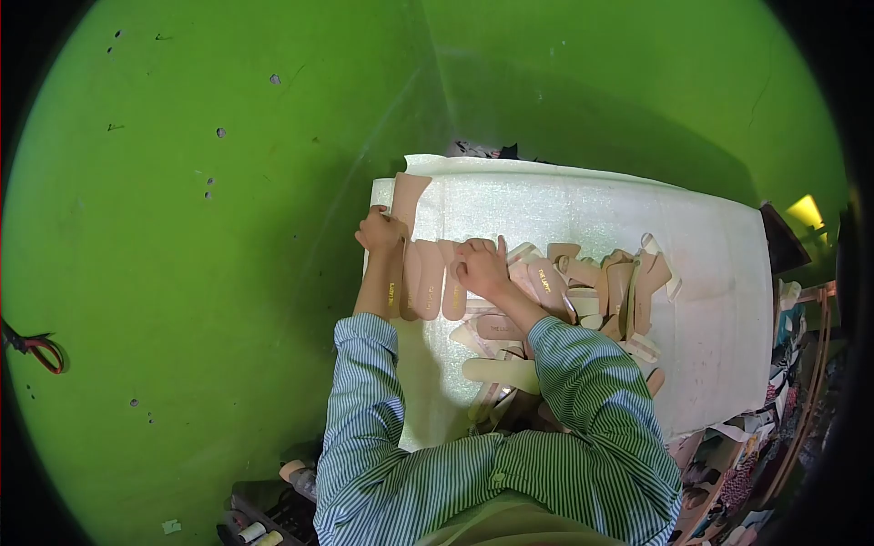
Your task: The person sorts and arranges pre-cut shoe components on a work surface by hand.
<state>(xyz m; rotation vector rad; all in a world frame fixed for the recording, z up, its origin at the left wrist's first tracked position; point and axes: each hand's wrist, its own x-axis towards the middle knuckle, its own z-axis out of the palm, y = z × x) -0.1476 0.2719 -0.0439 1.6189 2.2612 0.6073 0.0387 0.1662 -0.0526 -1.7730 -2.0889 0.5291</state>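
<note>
Several tan insoles (429,282) with small gold lettering lie side by side near the left edge of the white sheet. My left hand (378,229) is closed at the upper end of the leftmost ones, below another tan piece (411,196). My right hand (482,266) rests beside the top of an insole (453,296), index finger stretched out and the other fingers curled; whether it grips anything is hidden. Right of it lies a loose heap of tan insoles (548,282), and a pale insole (501,373) lies nearer my body.
The white-covered table (710,309) stands against green walls (228,227). Red-handled scissors (44,351) hang at the far left. A dark crate (273,510) with spools is at the bottom left. Shelving with fabrics (728,464) stands at the lower right.
</note>
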